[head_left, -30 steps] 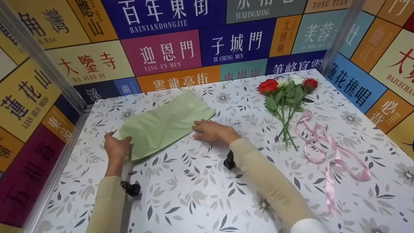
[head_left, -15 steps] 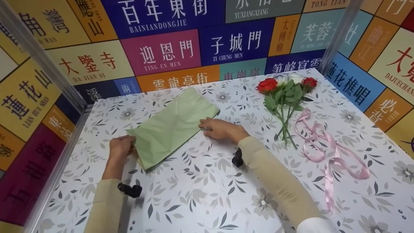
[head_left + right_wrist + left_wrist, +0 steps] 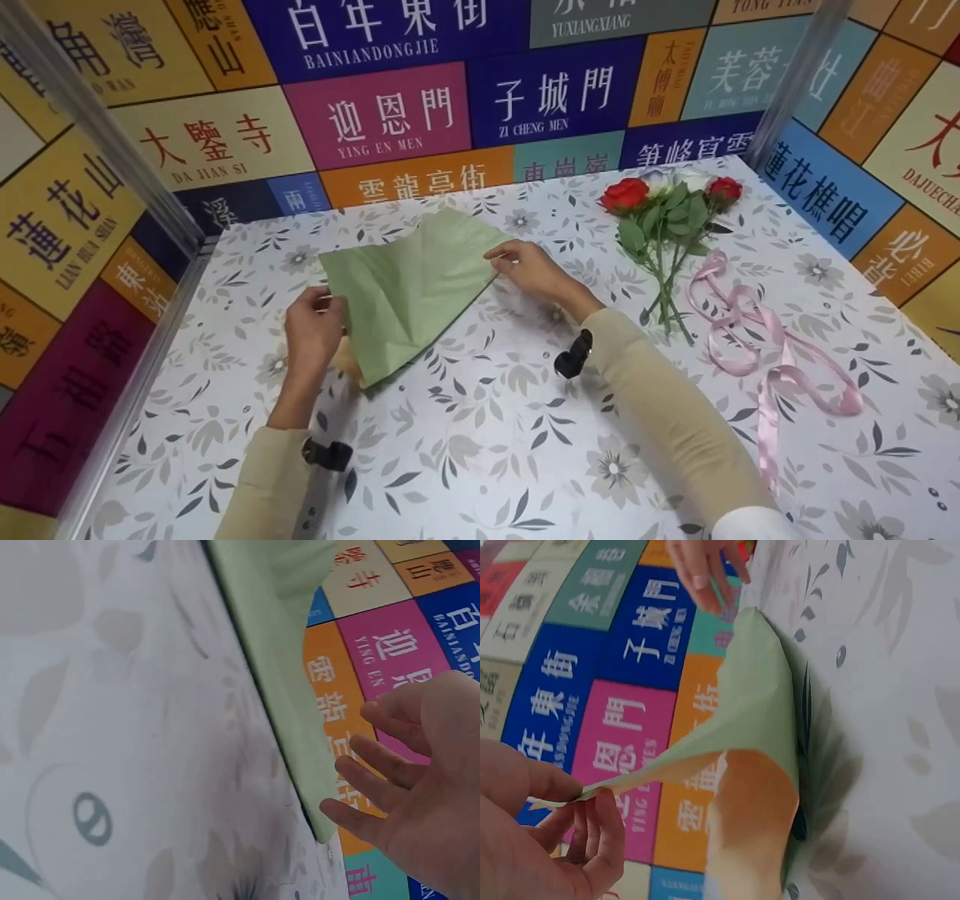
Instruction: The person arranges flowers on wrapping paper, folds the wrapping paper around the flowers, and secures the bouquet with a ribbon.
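A folded sheet of green wrapping paper lies on the table, its left side lifted. In the left wrist view its tan inner side shows under the raised layer. My left hand pinches the paper's raised left edge between thumb and fingers. At the paper's right end is my right hand. From the right wrist view, the fingers of my right hand are spread and loosely bent beside the green paper. One fingertip is close to the paper's corner; whether it touches, I cannot tell.
Red and white roses with green stems lie at the back right. A loose pink ribbon trails beside them. The table has a leaf-patterned cover, and panels with printed characters stand behind it.
My left hand has moved right, pinching and raising the paper's left edge, so the paper now stands partly open. My right hand has shifted right and slightly away along the paper's edge.
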Tool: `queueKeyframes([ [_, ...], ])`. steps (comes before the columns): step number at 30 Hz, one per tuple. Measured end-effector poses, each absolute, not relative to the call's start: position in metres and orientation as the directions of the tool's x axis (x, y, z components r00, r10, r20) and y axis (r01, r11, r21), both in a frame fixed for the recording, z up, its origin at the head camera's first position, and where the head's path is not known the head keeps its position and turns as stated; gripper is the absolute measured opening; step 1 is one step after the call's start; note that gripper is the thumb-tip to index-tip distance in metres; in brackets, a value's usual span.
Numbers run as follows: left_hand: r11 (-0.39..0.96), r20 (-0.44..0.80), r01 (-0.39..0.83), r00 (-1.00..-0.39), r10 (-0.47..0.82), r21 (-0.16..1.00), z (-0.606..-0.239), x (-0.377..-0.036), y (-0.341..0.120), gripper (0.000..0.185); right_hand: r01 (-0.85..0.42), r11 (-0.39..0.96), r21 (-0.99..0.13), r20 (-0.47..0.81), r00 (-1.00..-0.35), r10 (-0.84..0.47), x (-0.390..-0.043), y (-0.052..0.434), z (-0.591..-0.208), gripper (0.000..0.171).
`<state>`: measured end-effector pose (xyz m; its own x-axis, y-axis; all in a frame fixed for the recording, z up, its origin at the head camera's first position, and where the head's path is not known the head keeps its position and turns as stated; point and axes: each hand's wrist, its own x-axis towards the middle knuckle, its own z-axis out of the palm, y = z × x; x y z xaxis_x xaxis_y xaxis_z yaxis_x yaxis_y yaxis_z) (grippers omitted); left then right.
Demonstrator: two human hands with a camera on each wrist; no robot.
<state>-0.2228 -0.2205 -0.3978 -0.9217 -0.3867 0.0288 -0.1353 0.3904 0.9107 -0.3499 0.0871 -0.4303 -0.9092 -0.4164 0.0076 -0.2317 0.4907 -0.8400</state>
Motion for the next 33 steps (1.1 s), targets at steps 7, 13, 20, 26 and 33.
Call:
queueKeyframes([
  [7,0.537,0.282,0.061,-0.898,-0.339,0.841,-0.391,-0.218,-0.183,0.023,0.041,0.308,-0.951,-0.120,-0.962,-0.243,-0.337,0.087,-0.398,0.032],
  [13,0.642,0.477,0.248,-0.854,-0.209,0.726,-0.382,-0.214,-0.143,0.014,0.154,0.180,-0.972,-0.195,-0.951,-0.239,-0.313,0.079,-0.357,0.040],
  [20,0.770,0.613,0.348,-0.787,-0.070,0.535,-0.378,-0.207,-0.100,0.014,0.170,0.175,-0.970,-0.214,-0.936,-0.280,-0.302,0.079,-0.338,0.064],
  [26,0.815,0.696,0.435,-0.716,0.055,0.383,-0.383,-0.201,-0.067,0.012,0.192,0.190,-0.963,-0.245,-0.916,-0.318,-0.298,0.089,-0.336,0.063],
  [33,0.809,0.724,0.524,-0.663,0.191,0.267,-0.398,-0.197,-0.044,0.016,0.118,0.321,-0.940,-0.227,-0.918,-0.326,-0.289,0.109,-0.331,0.051],
])
